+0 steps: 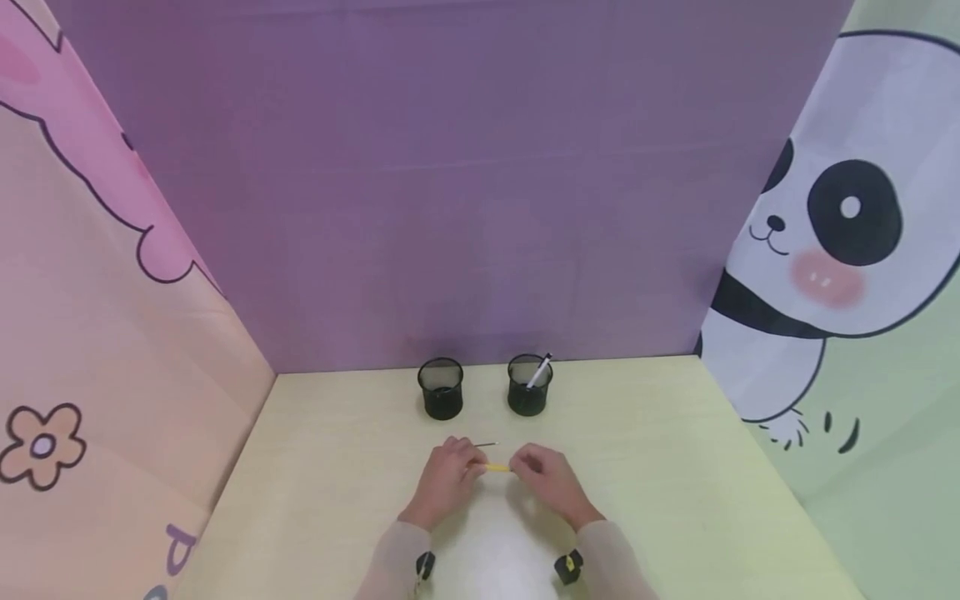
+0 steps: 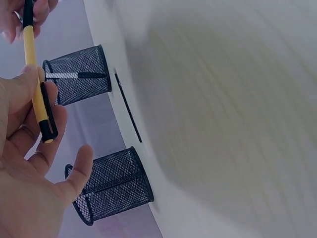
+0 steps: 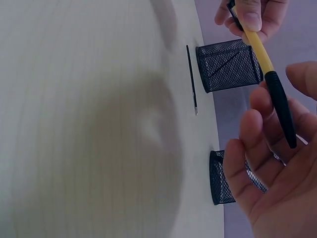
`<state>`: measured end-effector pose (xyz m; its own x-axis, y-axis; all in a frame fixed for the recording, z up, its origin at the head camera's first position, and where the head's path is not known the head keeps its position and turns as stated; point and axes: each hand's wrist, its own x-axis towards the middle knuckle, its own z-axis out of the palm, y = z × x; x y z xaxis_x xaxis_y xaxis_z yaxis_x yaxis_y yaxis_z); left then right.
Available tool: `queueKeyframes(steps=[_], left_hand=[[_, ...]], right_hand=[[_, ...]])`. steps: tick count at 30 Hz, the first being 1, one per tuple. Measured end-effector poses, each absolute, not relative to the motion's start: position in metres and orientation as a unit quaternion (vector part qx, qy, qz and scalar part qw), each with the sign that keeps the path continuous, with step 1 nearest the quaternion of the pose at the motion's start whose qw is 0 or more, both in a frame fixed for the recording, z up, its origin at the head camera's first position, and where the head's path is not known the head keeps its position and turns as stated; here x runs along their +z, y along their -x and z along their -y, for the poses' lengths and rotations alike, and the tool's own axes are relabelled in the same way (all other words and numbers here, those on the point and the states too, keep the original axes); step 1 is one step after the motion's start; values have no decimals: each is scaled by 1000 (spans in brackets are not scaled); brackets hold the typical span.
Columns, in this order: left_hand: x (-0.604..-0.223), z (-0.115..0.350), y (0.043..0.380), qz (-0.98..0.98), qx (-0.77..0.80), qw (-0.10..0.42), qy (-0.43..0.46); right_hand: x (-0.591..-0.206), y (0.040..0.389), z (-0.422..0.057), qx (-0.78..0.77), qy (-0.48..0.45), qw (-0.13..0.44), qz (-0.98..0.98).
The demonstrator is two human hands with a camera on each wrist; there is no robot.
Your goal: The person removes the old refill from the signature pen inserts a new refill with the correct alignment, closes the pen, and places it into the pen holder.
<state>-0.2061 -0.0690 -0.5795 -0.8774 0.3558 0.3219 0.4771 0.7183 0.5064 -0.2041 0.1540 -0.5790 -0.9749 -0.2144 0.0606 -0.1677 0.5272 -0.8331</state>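
A yellow ballpoint pen with a black grip and black clip spans the gap between both hands above the table. My left hand pinches its yellow barrel near the clip end, thumb on top, as the left wrist view shows. At the other end is my right hand, its loosely bent fingers under the black grip. The right thumb stands apart from the pen in the right wrist view. Just beyond the pen, a thin black rod with a pale tip lies on the table.
Two black mesh cups stand at the back of the table: a left cup and a right cup. A white marker with a black end leans in the right one. A purple backdrop rises behind, with printed cloth on both sides.
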Motion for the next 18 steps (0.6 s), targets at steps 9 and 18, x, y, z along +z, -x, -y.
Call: queueKeyframes(steps=[9,18], left_hand=[[-575,68,205,919,-302,112,227],[-577,71,206,917,-301,125,231]], right_hand=[[-581,207,-156,-448,141,61,-881],[-589,204,-160,-419,204,83,-881]])
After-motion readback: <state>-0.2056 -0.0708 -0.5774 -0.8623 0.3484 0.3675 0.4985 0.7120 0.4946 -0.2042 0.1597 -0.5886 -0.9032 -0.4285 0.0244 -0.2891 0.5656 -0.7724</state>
